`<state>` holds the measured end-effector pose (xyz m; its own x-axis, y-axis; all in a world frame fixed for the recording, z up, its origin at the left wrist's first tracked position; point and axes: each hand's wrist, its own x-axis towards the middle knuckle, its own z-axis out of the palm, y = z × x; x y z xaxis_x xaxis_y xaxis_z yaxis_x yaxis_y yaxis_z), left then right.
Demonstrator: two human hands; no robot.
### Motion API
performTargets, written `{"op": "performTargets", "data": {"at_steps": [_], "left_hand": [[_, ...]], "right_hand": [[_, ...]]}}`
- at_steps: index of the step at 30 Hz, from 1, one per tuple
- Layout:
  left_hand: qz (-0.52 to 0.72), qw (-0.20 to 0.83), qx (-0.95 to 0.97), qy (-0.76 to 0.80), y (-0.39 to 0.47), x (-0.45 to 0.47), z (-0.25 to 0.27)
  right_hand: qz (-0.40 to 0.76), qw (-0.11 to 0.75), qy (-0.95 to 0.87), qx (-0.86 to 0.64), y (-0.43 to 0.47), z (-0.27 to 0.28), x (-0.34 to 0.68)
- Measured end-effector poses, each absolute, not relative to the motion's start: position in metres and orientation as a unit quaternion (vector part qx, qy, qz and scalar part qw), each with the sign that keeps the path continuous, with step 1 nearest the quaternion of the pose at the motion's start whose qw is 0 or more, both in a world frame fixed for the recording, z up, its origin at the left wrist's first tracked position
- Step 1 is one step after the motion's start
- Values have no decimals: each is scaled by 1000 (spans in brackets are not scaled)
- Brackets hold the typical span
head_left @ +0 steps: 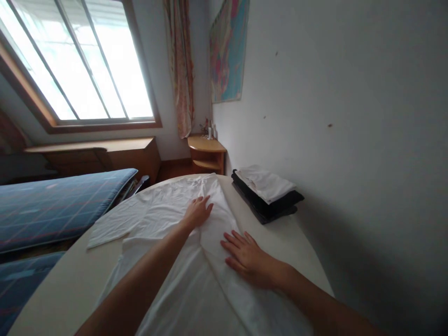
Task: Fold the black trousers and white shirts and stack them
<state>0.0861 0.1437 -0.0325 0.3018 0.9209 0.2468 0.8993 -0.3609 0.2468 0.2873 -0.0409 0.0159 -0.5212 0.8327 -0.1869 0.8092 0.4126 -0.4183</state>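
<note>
Clearly, the table [66, 275] is the largest item at my station, its pale top curved at the far edge. On it the white shirt [189, 275] lies directly beneath both my hands, its long axis running straight away from me. A lengthwise crease passes just left of my right hand. Beyond the shirt's right edge, apart from it, sits a stack of dark clothes [250, 203] with a white garment [266, 182] on top. One sleeve [108, 228] extends out to the left. My right hand [250, 259] is nearer my body and the shirt's right side, laid flat, fingers spread. My left hand [199, 212] reaches farther along, toward the far end, palm down, fingers loosely parted; I cannot tell how firmly it presses. No pinch is evident in either.
</note>
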Motion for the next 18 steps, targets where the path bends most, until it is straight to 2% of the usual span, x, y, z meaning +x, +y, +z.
{"op": "performTargets", "data": {"at_steps": [4, 7, 12, 18], "left_hand": [[185, 27, 797, 574, 118, 79, -39], [199, 18, 778, 595, 101, 73, -42], [218, 3, 756, 617, 81, 54, -39], [171, 32, 799, 576, 85, 28, -37]], "right_hand": [[278, 32, -843, -459, -81, 18, 294], [270, 61, -841, -465, -103, 18, 297], [239, 110, -792, -551, -121, 24, 295], [305, 81, -739, -596, -129, 46, 287]]}}
